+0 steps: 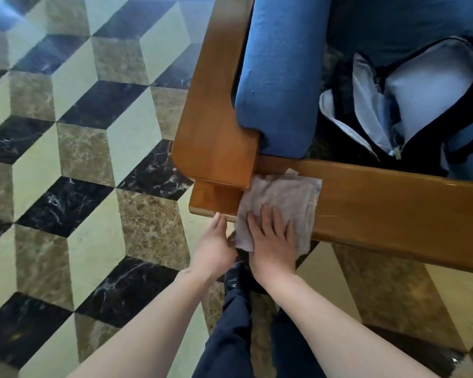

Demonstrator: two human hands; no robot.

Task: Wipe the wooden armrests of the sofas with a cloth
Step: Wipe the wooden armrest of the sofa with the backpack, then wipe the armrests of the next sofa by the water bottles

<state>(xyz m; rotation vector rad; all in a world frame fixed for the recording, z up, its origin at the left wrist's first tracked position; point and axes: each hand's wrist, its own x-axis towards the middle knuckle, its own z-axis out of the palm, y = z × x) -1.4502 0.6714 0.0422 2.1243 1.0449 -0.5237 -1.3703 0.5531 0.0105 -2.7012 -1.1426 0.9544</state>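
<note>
I find the cloth point(280, 205) draped over the near corner of the wooden rail point(393, 208), just where that rail meets the wooden armrest point(216, 126), with its lower edge hanging off the front face. My right hand point(273, 241) lies flat on the cloth, fingers straight and spread, pressing it to the wood; this grip is fully extended and clasps nothing. My left hand point(216, 244) sits just beside the cloth at the corner block, fingers straight, touching the wood edge and possibly the cloth's hem; I cannot tell which. It holds nothing.

The relation that matters: the armrest's long axis runs away from me, up the frame beside the blue cushion point(279, 77), while the rail runs off to my right. The cloth lies at their junction, under the right hand, which is the nearer hand to both. In my judgement the next stroke must turn up along the armrest.
</note>
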